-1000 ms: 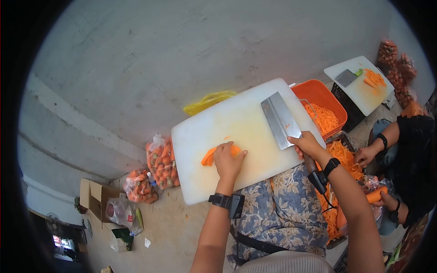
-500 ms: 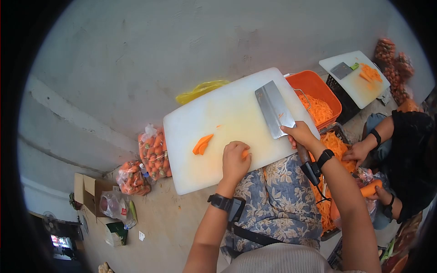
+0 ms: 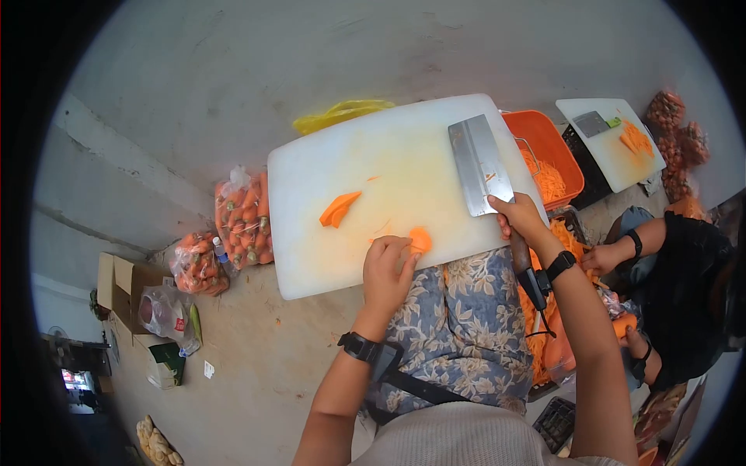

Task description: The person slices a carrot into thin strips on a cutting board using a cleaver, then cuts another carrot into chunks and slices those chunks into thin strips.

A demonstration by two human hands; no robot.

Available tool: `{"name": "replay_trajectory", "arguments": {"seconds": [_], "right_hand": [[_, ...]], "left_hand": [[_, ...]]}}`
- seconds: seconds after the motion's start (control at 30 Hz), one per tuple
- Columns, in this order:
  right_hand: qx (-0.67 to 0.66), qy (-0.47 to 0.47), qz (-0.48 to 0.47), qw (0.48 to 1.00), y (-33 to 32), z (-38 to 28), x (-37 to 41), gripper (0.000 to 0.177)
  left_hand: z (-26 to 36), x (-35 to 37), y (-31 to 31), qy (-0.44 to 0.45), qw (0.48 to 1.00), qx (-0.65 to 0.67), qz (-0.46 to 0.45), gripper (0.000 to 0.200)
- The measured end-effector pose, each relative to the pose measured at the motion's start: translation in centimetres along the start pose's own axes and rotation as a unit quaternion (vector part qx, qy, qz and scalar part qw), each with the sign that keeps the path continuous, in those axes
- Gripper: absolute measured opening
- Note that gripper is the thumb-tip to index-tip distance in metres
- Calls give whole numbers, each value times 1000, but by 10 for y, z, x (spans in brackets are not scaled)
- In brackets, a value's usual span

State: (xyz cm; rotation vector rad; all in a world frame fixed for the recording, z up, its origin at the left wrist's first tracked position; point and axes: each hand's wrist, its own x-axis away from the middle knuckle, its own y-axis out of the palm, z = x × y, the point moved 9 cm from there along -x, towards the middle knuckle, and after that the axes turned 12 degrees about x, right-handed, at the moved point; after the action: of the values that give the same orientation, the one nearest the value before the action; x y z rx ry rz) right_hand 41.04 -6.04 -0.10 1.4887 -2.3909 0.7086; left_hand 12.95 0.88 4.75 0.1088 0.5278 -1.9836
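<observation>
A large white cutting board (image 3: 311, 256) lies above my lap. My right hand (image 3: 517, 217) is closed round the handle of a cleaver (image 3: 478, 163), whose broad blade rests flat over the board's right part, with a few orange bits on it. At the board's near edge, my left hand (image 3: 388, 268) has its fingertips against a round orange carrot piece (image 3: 420, 240); fingers and thumb are bent around its left side. Some cut carrot slices (image 3: 339, 209) lie to the left on the board, with thin scraps near them.
Bags of carrots (image 3: 247, 217) stand left of the board. An orange bin (image 3: 548, 147) of shredded carrot is at the right. A co-worker's hand (image 3: 602, 259) reaches into a crate of shreds. Another board (image 3: 629, 163) with a cleaver sits farther right.
My left hand has shifted slightly left, uncovering more of the round carrot piece. The view has moved a little; the cleaver remains in my right hand.
</observation>
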Motion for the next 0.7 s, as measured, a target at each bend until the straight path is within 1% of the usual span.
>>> {"name": "replay_trajectory", "arguments": {"seconds": [0.07,0.1,0.17,0.2,0.23,0.27,0.3,0.33,0.37,0.4,0.47,0.5,0.53,0.6,0.63,0.7], "right_hand": [[19,4,11,1000,-4,-5,1,29],[24,-1,9,1000,-3,-10,4,28],[33,3,8,999,-4,-17,9,28],[78,-35,12,996,-4,-31,12,29],[122,-70,13,990,-3,-42,18,30],[126,-55,14,990,-2,-45,25,30],[214,-106,32,970,0,-63,33,30],[300,-159,48,939,4,-78,38,31],[427,-270,97,857,10,-97,51,29],[431,-265,95,857,13,-100,58,29],[532,-331,73,776,39,-115,81,25],[539,-369,76,753,47,-115,89,22],[541,-368,70,753,51,-112,92,22],[584,-361,47,726,65,-106,97,21],[595,-358,37,718,68,-102,96,19],[598,-352,18,720,70,-98,96,18]], "left_hand": [[10,6,5,90,994,-58,-4,28],[11,5,6,86,995,-52,1,28],[21,4,9,139,987,-85,-2,27],[20,2,9,129,989,-77,-4,27],[22,0,11,144,986,-84,-10,26],[23,0,13,160,983,-92,-18,25],[19,-1,16,150,985,-86,-21,23],[18,-2,16,146,986,-79,-24,23],[16,-3,16,137,987,-80,-23,22],[15,-5,16,129,988,-81,-22,21],[15,-5,15,126,989,-73,-22,21],[15,-4,15,128,989,-71,-19,20],[13,-5,15,122,990,-70,-17,20],[15,-3,14,141,988,-63,-14,21],[14,-4,12,135,989,-66,-9,21],[14,-3,14,134,989,-63,-19,21]]}}
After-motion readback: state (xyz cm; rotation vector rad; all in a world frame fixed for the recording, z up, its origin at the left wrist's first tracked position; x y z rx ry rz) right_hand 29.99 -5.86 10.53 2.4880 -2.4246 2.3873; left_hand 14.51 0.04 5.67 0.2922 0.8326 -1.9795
